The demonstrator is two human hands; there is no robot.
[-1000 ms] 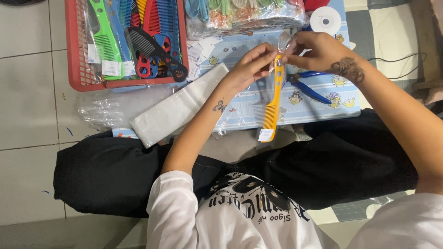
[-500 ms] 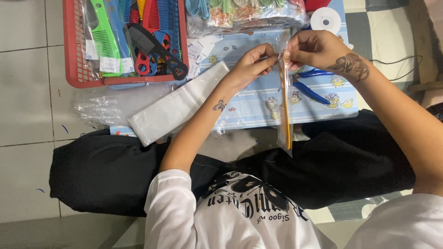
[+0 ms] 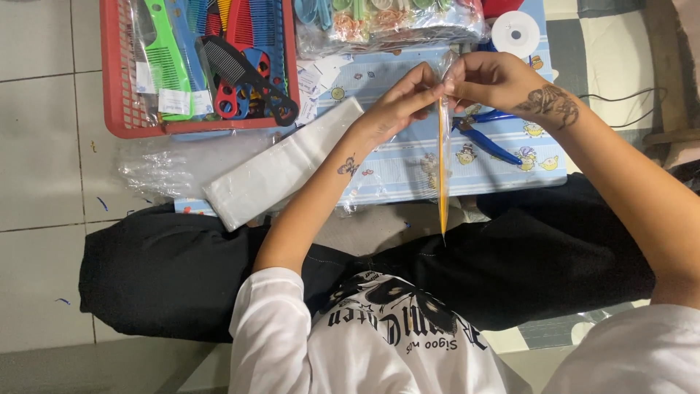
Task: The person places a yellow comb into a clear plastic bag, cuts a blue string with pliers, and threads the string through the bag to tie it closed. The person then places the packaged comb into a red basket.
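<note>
Orange comb [image 3: 443, 175], thin, seen edge-on, hanging upper centre in clear sleeve; left hand [image 3: 397, 102] and right hand [image 3: 490, 79] fingers pinched on top.

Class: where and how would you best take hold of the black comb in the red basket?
Grip the black comb by its looped handle end, coming from above: it lies on top of the others in the red basket, with the handle near the front wall.

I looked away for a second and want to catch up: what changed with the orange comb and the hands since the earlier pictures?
The orange comb in its clear sleeve turned from showing its flat side to hanging edge-on, a thin strip. The left hand and right hand moved closer together and still pinch the sleeve's top. The red basket of combs, the white bag stack and the blue pliers stayed put.
</note>
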